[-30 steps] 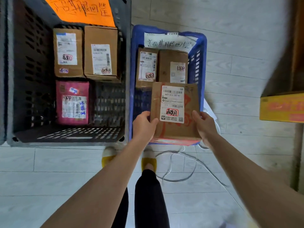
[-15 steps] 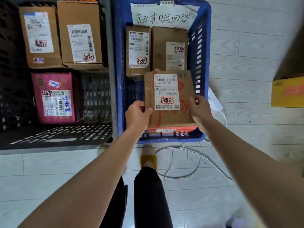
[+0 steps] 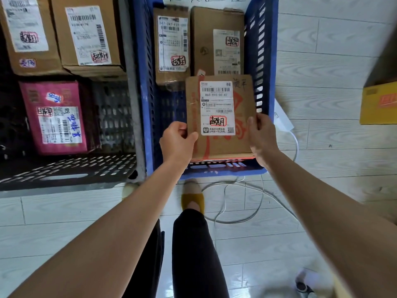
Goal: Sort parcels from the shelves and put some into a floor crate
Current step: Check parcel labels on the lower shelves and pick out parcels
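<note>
Holding a flat cardboard parcel (image 3: 221,145) level above the near end of the blue crate (image 3: 142,61), printed label uppermost. The left hand (image 3: 177,140) grips the parcel's left edge and the right hand (image 3: 262,134) its right edge. On each hand the fingers (image 3: 253,123) curl round the edge, thumb on the top face, the rest hidden beneath. This two-sided hold probably keeps the thin box flat and its stamped label readable on the way down. A narrow brown parcel (image 3: 171,46) and a wider brown parcel (image 3: 217,39) lie label-up, side by side, at the crate's far end, so the bare near end is the likely resting place. Whether the held parcel already touches the crate's bottom cannot be told. Just left of the blue crate stands a grey crate (image 3: 134,104) containing a pink parcel (image 3: 55,117). A white cable (image 3: 236,221) loops on the floor before the blue crate's near wall.
</note>
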Motion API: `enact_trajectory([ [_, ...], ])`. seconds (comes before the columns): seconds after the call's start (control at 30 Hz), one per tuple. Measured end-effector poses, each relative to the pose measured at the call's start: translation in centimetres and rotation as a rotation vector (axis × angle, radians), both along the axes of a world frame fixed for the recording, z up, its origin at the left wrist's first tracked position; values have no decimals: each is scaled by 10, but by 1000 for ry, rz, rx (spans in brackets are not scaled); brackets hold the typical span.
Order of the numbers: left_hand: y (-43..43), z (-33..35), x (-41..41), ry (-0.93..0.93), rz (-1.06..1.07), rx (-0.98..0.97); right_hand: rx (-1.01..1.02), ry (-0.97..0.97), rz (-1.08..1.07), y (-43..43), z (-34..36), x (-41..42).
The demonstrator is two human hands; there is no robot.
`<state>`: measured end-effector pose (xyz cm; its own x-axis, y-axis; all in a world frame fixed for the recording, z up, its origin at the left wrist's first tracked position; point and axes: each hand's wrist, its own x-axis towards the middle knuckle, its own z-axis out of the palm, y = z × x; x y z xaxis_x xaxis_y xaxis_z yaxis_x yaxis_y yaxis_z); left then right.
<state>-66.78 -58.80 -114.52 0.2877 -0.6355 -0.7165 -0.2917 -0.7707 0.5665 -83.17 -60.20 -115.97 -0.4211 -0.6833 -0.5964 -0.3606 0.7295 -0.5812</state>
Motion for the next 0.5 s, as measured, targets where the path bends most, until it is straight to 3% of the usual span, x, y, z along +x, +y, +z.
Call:
enact_trajectory([
  [0.5, -4, 25, 32, -152, -141, 27, 76, -100, 21, -5, 20, 37],
])
